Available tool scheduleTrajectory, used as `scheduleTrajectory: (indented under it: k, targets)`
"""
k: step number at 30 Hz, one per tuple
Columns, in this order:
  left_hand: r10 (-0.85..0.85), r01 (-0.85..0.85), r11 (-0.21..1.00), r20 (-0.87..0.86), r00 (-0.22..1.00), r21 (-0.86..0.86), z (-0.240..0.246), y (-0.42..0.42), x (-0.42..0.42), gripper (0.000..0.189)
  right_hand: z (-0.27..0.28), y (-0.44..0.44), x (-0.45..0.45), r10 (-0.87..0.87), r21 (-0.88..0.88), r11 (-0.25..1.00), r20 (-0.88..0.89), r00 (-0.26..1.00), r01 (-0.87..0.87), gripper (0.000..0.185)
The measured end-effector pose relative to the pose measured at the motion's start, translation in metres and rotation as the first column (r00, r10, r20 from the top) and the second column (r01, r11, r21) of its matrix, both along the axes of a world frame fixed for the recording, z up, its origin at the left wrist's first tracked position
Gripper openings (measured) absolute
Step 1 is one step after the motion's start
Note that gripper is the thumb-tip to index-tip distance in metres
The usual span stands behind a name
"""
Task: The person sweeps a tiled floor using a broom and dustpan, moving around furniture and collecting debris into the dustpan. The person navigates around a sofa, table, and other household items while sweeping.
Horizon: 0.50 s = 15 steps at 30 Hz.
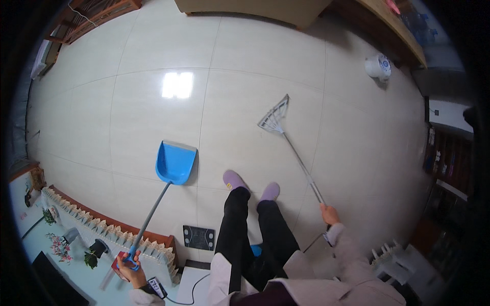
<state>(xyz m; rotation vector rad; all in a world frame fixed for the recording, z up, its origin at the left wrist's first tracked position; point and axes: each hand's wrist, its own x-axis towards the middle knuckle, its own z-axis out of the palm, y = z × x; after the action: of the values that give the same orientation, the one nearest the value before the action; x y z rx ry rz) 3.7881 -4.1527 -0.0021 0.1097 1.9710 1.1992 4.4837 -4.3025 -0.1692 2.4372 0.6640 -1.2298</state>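
Observation:
My left hand [131,269] grips the blue handle at the top of a long-handled dustpan. Its blue pan [176,162] rests on the tiled floor, left of my feet, and no debris shows in it. On the right, my right hand [329,214] is closed around the metal pole of a floor squeegee or broom. The triangular grey-white head [274,116] of that tool is ahead of my feet, slightly blurred; whether it touches the floor I cannot tell. Purple slippers [234,179] are on my feet.
A black bathroom scale [199,237] lies on the floor at lower left, beside a long cabinet with a lace-edged cover [111,225] bearing potted plants. A white bin [378,67] stands at upper right near a wooden table [398,28]. Wooden furniture [95,17] is at upper left.

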Motion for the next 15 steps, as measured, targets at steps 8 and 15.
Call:
scheduleTrajectory:
  k: [8,15]
  targets:
    - [0.041,-0.04,0.999,0.063,0.997,-0.01,0.005,-0.002,0.028,0.04,-0.008,0.079,-0.042,0.206,0.231,0.955,-0.075,0.976,-0.184,0.051]
    - [0.069,-0.067,0.997,0.047,0.997,-0.036,0.009,-0.017,0.053,0.039,-0.046,0.06,-0.01,0.202,0.082,0.977,-0.06,0.978,-0.197,0.053]
